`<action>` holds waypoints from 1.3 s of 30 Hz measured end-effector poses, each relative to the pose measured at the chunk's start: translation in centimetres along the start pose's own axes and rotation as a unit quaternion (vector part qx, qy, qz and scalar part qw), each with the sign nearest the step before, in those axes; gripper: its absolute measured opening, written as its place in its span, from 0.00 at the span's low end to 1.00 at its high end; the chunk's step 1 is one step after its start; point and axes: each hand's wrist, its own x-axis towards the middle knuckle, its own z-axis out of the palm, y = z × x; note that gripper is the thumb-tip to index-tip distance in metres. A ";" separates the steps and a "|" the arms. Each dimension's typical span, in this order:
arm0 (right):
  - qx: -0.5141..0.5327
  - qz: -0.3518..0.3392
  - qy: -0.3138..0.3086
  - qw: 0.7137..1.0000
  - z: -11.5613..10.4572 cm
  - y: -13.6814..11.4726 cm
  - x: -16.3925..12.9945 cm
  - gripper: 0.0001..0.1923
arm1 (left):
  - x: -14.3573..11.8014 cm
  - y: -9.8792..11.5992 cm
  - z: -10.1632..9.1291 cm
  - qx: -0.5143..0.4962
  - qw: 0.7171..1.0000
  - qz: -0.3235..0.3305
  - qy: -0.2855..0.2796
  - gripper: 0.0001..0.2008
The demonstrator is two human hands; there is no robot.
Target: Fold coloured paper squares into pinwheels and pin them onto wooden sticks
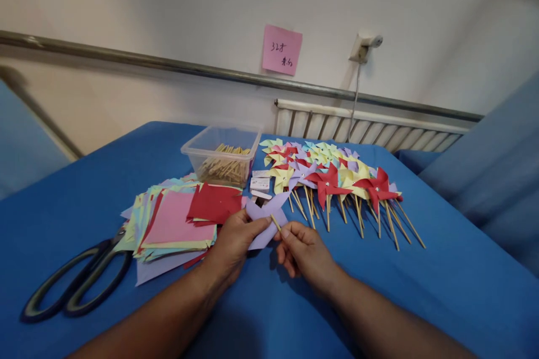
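Observation:
A purple paper pinwheel [263, 238] is held up between both hands above the blue table cover. My left hand [238, 235] pinches it at its left side, the thumb lying over the paper near the middle. In my right hand [305, 249], a short wooden stick [275, 223] is gripped between thumb and forefinger, its tip lying against the pinwheel's centre. The remaining right fingers are curled beneath. Whether a pin joins stick and paper is hidden by the fingers.
Large scissors [84, 280] lie at left beside stacked coloured paper squares [177, 219]. Behind stands a clear plastic box [202, 151] of wooden sticks [227, 165]. Small white boxes [260, 184] sit beside it. Many finished pinwheels [328, 182] lie at right. A radiator [320, 123] lines the wall.

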 end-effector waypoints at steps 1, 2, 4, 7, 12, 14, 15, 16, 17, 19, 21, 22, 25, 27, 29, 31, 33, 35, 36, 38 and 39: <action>0.000 0.000 0.000 1.000 0.0 0.0 0.0 0.22 | 0.0 -0.1 0.0 -0.001 1.000 0.000 0.003 0.12; -0.001 0.001 -0.001 1.000 0.0 0.0 0.0 0.22 | 0.0 -0.1 -0.1 -0.002 1.000 0.000 0.002 0.12; -0.003 0.000 -0.001 1.000 0.0 0.1 0.0 0.23 | -0.1 -0.2 -0.1 -0.006 1.000 0.001 -0.007 0.12; -0.003 -0.008 0.003 1.000 0.0 0.1 0.0 0.23 | -0.1 -0.1 -0.1 -0.012 1.000 0.005 -0.015 0.12; 0.009 -0.007 0.002 1.000 0.1 0.2 0.1 0.24 | -0.2 0.0 -0.1 -0.011 1.000 0.003 -0.008 0.12; 0.012 -0.006 0.002 1.000 0.1 0.3 0.1 0.24 | -0.2 -0.1 -0.2 -0.010 1.000 0.001 -0.008 0.12; 0.013 -0.006 0.002 1.000 0.1 0.2 0.1 0.24 | -0.2 -0.1 -0.3 -0.008 1.000 0.000 -0.007 0.12; 0.013 -0.007 0.001 1.000 0.1 0.2 0.0 0.24 | -0.1 -0.2 -0.3 -0.007 1.000 -0.001 -0.005 0.12; 0.014 -0.008 0.001 1.000 0.2 0.2 0.0 0.24 | -0.1 -0.3 -0.3 -0.006 1.000 -0.001 -0.002 0.12; 0.015 -0.009 0.004 1.000 0.2 0.2 0.0 0.24 | 0.0 -0.4 -0.4 -0.004 1.000 -0.001 0.004 0.13; 0.016 -0.007 0.008 1.000 0.3 0.2 0.0 0.24 | 0.1 -0.4 -0.4 -0.001 1.000 0.000 0.006 0.14; 0.017 -0.006 0.010 1.000 0.3 0.2 0.0 0.24 | 0.1 -0.4 -0.4 0.001 1.000 0.000 0.006 0.14; 0.023 -0.001 0.013 1.000 0.3 0.2 0.0 0.24 | 0.0 -0.4 -0.4 0.003 1.000 0.001 0.001 0.14; 0.028 0.001 0.016 0.999 0.4 0.2 0.0 0.25 | 0.0 -0.4 -0.3 0.003 1.000 0.000 -0.001 0.13; 0.033 0.002 0.021 0.999 0.5 0.2 0.0 0.25 | -0.1 -0.3 -0.3 0.006 1.000 -0.001 0.000 0.13; 0.036 0.004 0.023 0.999 0.5 0.2 0.0 0.26 | -0.1 -0.3 -0.2 0.007 1.000 0.001 0.004 0.12; 0.038 0.003 0.025 0.999 0.5 0.3 0.0 0.26 | -0.1 -0.3 -0.2 0.007 1.000 0.004 0.006 0.13; 0.040 0.001 0.029 0.999 0.5 0.4 0.0 0.25 | -0.1 -0.3 -0.3 0.005 1.000 0.005 0.005 0.13; 0.041 -0.001 0.033 0.999 0.5 0.5 0.0 0.25 | -0.1 -0.3 -0.3 0.005 1.000 0.004 0.005 0.13; 0.040 0.000 0.038 0.998 0.5 0.5 0.0 0.25 | -0.1 -0.3 -0.3 0.004 1.000 0.003 0.007 0.13; 0.040 0.002 0.038 0.998 0.5 0.5 0.0 0.25 | -0.1 -0.3 -0.3 0.003 1.000 0.002 0.009 0.12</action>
